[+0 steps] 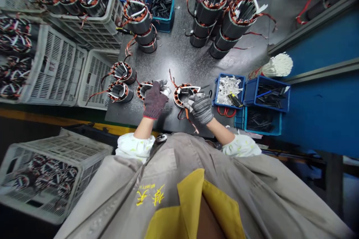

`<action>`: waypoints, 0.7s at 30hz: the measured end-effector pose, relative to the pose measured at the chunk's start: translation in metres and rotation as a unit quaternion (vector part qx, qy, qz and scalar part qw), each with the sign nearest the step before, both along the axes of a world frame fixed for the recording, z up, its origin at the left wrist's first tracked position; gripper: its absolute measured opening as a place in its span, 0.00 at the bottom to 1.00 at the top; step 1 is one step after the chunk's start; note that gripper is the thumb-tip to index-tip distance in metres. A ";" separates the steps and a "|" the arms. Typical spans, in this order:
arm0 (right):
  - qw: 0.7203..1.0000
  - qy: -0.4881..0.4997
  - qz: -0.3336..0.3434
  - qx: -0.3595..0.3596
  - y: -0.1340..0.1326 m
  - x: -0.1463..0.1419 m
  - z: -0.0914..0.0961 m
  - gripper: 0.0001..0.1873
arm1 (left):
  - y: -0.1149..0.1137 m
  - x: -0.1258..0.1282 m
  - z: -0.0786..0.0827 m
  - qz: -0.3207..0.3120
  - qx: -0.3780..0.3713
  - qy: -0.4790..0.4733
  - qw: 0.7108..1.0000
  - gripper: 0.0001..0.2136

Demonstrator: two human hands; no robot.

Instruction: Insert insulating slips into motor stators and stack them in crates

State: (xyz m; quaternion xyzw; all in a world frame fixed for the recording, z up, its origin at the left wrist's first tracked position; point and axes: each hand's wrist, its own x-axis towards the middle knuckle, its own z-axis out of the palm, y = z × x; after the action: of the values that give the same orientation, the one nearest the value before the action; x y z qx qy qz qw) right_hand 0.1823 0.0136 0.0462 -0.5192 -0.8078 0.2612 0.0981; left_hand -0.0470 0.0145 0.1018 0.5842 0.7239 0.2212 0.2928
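My left hand, in a dark maroon glove with pale fingertips, is closed with its fingers bent. It overlaps the right side of a small motor stator; what its fingers hold, if anything, is hidden. Closed at the right rim of another wound stator is my right hand, in a grey striped glove. That stator stands upright on the table, showing orange windings, a white sleeve across its top and loose wire leads. Two more stators, an upper one and a lower one, stand farther left.
Stacked stators rise at the back left, with more stacks at the back centre. On the right are a blue bin of white pieces, a bin of black strips and red-handled scissors. Grey crates line the left.
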 end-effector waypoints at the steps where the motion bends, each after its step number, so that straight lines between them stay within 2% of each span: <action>1: 0.998 0.033 -0.050 -0.009 -0.006 -0.001 -0.003 0.17 | -0.001 0.006 0.001 -0.010 -0.005 0.042 0.999 0.19; 2: 0.991 0.080 -0.100 -0.023 -0.010 -0.003 -0.005 0.16 | 0.000 0.014 0.003 -0.035 -0.015 0.086 0.996 0.21; 4: 0.959 0.198 -0.193 -0.068 -0.014 -0.005 -0.008 0.14 | 0.007 0.033 0.005 -0.103 -0.041 0.165 0.980 0.25; 7: 0.899 0.321 -0.269 -0.127 -0.013 -0.006 -0.008 0.16 | 0.026 0.049 0.004 -0.173 -0.061 0.205 0.961 0.23; 8: 0.885 0.337 -0.293 -0.135 -0.013 -0.005 -0.007 0.21 | 0.032 0.047 0.000 -0.180 -0.055 0.181 0.965 0.22; 10: 0.863 0.349 -0.341 -0.133 -0.011 -0.001 -0.001 0.29 | 0.042 0.036 -0.012 -0.162 -0.023 0.058 0.985 0.19; 12: 0.862 0.353 -0.346 -0.113 -0.007 0.003 0.009 0.32 | 0.045 0.019 -0.029 -0.083 0.021 -0.126 0.988 0.19; 14: 0.905 0.310 -0.283 -0.067 0.004 0.002 0.020 0.27 | 0.042 0.005 -0.045 0.022 0.044 -0.269 0.962 0.21; 15: 0.937 0.259 -0.232 -0.036 0.013 -0.001 0.024 0.24 | 0.037 0.001 -0.052 0.062 0.041 -0.301 0.951 0.24; 17: 0.986 0.124 -0.111 0.006 0.036 -0.010 0.029 0.24 | 0.025 0.000 -0.062 0.093 0.005 -0.294 0.951 0.28; 19: 1.000 0.017 0.013 0.003 0.058 -0.023 0.028 0.24 | 0.013 0.004 -0.066 0.088 -0.059 -0.242 0.965 0.29; 21: 0.996 -0.019 0.082 -0.023 0.074 -0.036 0.021 0.19 | 0.005 0.010 -0.067 0.075 -0.109 -0.202 0.970 0.28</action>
State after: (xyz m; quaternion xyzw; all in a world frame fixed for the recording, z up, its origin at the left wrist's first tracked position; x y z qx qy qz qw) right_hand 0.1468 0.0877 0.0673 -0.4585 -0.8430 0.2770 0.0486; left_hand -0.0373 0.0190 0.0346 0.4360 0.7113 0.2758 0.4775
